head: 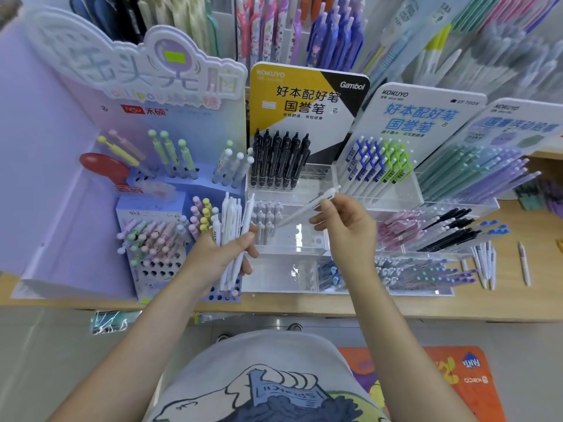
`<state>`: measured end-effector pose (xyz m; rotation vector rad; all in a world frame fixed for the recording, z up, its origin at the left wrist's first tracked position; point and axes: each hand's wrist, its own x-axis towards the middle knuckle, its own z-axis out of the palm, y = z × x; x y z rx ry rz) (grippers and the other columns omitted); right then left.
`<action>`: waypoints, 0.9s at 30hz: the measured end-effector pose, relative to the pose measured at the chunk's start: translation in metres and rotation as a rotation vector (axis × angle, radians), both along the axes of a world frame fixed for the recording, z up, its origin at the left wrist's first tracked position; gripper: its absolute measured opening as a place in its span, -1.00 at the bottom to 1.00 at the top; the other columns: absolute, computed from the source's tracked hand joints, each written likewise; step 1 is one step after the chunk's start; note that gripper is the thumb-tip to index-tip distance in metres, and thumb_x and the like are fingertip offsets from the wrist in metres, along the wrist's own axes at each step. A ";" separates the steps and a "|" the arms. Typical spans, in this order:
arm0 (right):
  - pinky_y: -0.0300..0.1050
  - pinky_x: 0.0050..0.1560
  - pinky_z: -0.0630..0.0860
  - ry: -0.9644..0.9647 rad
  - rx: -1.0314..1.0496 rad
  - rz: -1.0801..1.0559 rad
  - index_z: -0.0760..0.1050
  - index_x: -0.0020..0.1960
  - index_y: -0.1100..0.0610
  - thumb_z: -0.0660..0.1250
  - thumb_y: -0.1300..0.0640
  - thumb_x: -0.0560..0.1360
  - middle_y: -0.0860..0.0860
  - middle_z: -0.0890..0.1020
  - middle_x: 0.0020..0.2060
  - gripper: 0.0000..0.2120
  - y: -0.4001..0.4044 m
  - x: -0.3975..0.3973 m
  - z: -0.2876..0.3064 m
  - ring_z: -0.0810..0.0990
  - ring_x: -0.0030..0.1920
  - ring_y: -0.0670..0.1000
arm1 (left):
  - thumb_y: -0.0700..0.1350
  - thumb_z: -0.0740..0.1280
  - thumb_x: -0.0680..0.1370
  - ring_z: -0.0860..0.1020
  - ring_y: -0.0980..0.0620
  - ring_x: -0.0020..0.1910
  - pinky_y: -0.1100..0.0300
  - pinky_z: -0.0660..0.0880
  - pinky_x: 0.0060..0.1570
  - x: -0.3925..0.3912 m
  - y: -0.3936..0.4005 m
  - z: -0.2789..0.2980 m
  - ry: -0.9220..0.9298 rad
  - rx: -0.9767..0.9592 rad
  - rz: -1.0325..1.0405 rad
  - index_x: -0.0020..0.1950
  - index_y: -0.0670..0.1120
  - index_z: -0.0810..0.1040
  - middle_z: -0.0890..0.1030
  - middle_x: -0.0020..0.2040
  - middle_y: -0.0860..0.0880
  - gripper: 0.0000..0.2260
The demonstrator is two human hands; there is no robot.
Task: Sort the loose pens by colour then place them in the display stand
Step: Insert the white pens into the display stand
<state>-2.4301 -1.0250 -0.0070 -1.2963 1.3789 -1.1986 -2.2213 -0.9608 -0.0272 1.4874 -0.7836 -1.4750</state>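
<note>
My left hand point(227, 252) grips a bundle of several white pens point(233, 220), held upright in front of the purple stand. A single white pen point(307, 207) is pinched in my right hand point(344, 223) and slants over the clear acrylic display stand point(286, 242), tip pointing down-left. In that stand's middle tier, several white pens point(266, 216) sit in holes. Black pens point(278, 161) fill its top tier under the yellow Kokuyo card. Several loose white pens point(486, 263) and one more pen point(524, 263) lie on the wooden counter at right.
A purple stand point(158, 239) with pastel pens is at left. White pens with blue and green clips point(377, 166), then teal and lilac pens point(475, 175), stand in displays at right. Lower trays hold pink, black and blue pens point(438, 229). The counter edge point(274, 310) runs below.
</note>
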 end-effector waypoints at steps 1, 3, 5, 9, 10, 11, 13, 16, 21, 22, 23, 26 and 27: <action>-0.09 -0.20 0.62 0.097 -0.053 0.029 0.59 0.00 0.08 0.33 0.24 0.59 0.00 0.67 -0.28 -0.90 0.000 0.000 -0.005 0.68 -0.25 -0.02 | -0.10 0.37 0.59 0.58 0.00 -0.42 0.14 0.56 -0.39 0.000 0.001 0.000 -0.011 -0.008 0.000 0.09 -0.03 0.63 0.66 -0.26 -0.06 -0.89; -0.02 -0.15 0.64 0.265 -0.128 0.108 0.59 0.06 0.10 0.34 0.23 0.58 -0.04 0.67 -0.22 -0.90 0.001 0.003 -0.017 0.67 -0.21 -0.11 | -0.11 0.37 0.59 0.58 0.00 -0.41 0.15 0.56 -0.36 0.000 0.001 -0.001 -0.036 -0.022 -0.006 0.10 -0.03 0.62 0.65 -0.27 -0.05 -0.89; 0.04 -0.16 0.62 0.369 -0.178 0.150 0.60 0.09 0.16 0.36 0.23 0.57 -0.01 0.67 -0.22 -0.89 0.003 0.008 -0.029 0.67 -0.21 -0.11 | -0.13 0.38 0.59 0.58 -0.01 -0.40 0.15 0.55 -0.35 0.000 0.001 -0.002 -0.056 -0.026 -0.003 0.06 -0.07 0.60 0.65 -0.28 -0.04 -0.93; 0.06 -0.24 0.59 0.495 -0.259 0.198 0.60 0.11 0.21 0.36 0.22 0.57 0.05 0.67 -0.26 -0.86 0.006 0.011 -0.044 0.65 -0.24 0.06 | -0.11 0.40 0.57 0.60 -0.04 -0.37 0.13 0.57 -0.31 0.001 0.003 -0.003 -0.055 -0.015 0.006 -0.02 -0.09 0.58 0.67 -0.27 -0.06 -0.94; 0.05 -0.26 0.58 0.525 -0.278 0.209 0.60 0.11 0.22 0.36 0.22 0.57 0.05 0.66 -0.26 -0.86 0.006 0.011 -0.046 0.63 -0.26 0.07 | -0.11 0.40 0.57 0.60 -0.04 -0.37 0.12 0.58 -0.30 0.002 0.004 -0.002 -0.049 -0.013 0.007 -0.03 -0.10 0.59 0.67 -0.27 -0.06 -0.93; 0.05 -0.28 0.56 0.557 -0.295 0.219 0.59 0.09 0.22 0.35 0.21 0.57 0.05 0.65 -0.27 -0.87 0.006 0.012 -0.048 0.60 -0.29 0.08 | -0.10 0.40 0.57 0.60 -0.04 -0.36 0.12 0.58 -0.29 0.001 0.004 -0.001 -0.042 -0.012 0.008 -0.05 -0.11 0.59 0.67 -0.27 -0.06 -0.92; 0.05 -0.32 0.54 0.608 -0.306 0.233 0.60 0.05 0.23 0.35 0.21 0.58 0.06 0.62 -0.30 -0.89 0.006 0.014 -0.053 0.56 -0.32 0.09 | -0.10 0.40 0.56 0.61 -0.04 -0.36 0.10 0.60 -0.27 0.000 0.005 0.000 -0.035 -0.016 0.004 -0.06 -0.12 0.60 0.67 -0.26 -0.06 -0.91; 0.05 -0.29 0.56 0.632 -0.278 0.265 0.61 0.04 0.23 0.37 0.21 0.56 0.09 0.64 -0.28 -0.89 0.006 0.019 -0.060 0.59 -0.29 0.11 | -0.11 0.39 0.57 0.61 -0.03 -0.36 0.08 0.60 -0.28 -0.001 0.005 0.001 -0.039 -0.014 -0.001 -0.07 -0.13 0.59 0.68 -0.26 -0.06 -0.90; -0.06 -0.22 0.54 0.613 -0.211 0.276 0.61 0.05 0.21 0.36 0.18 0.57 0.06 0.68 -0.22 -0.88 0.002 0.025 -0.059 0.63 -0.21 0.06 | -0.11 0.41 0.56 0.61 -0.03 -0.37 0.09 0.60 -0.29 0.000 0.002 0.001 -0.062 -0.022 -0.007 -0.06 -0.12 0.61 0.68 -0.25 -0.07 -0.92; -0.05 -0.21 0.55 0.633 -0.213 0.294 0.61 0.05 0.21 0.37 0.18 0.57 0.06 0.68 -0.20 -0.88 0.002 0.025 -0.059 0.62 -0.21 0.06 | -0.12 0.42 0.56 0.61 -0.03 -0.37 0.10 0.60 -0.29 -0.001 0.001 0.001 -0.064 -0.022 -0.005 -0.05 -0.12 0.61 0.68 -0.25 -0.07 -0.92; -0.03 -0.21 0.55 0.654 -0.209 0.310 0.61 0.05 0.20 0.37 0.17 0.57 0.06 0.68 -0.18 -0.88 0.002 0.026 -0.060 0.61 -0.21 0.06 | -0.12 0.42 0.56 0.61 -0.04 -0.38 0.10 0.59 -0.28 -0.001 0.001 0.001 -0.066 -0.022 -0.004 -0.05 -0.12 0.61 0.68 -0.26 -0.08 -0.92; -0.02 -0.21 0.56 0.686 -0.136 0.304 0.61 0.08 0.17 0.39 0.11 0.56 0.03 0.67 -0.14 -0.84 0.002 0.023 -0.058 0.54 -0.28 -0.02 | -0.12 0.43 0.55 0.61 -0.04 -0.37 0.09 0.59 -0.26 -0.002 -0.001 0.001 -0.076 -0.021 -0.004 -0.05 -0.11 0.62 0.68 -0.26 -0.08 -0.92; -0.04 -0.21 0.55 0.679 -0.113 0.286 0.60 0.09 0.15 0.40 0.10 0.55 0.00 0.66 -0.14 -0.83 0.003 0.020 -0.055 0.53 -0.30 -0.03 | -0.11 0.44 0.55 0.60 -0.04 -0.37 0.10 0.58 -0.26 -0.003 -0.001 0.002 -0.077 -0.018 -0.004 -0.06 -0.11 0.62 0.68 -0.26 -0.07 -0.92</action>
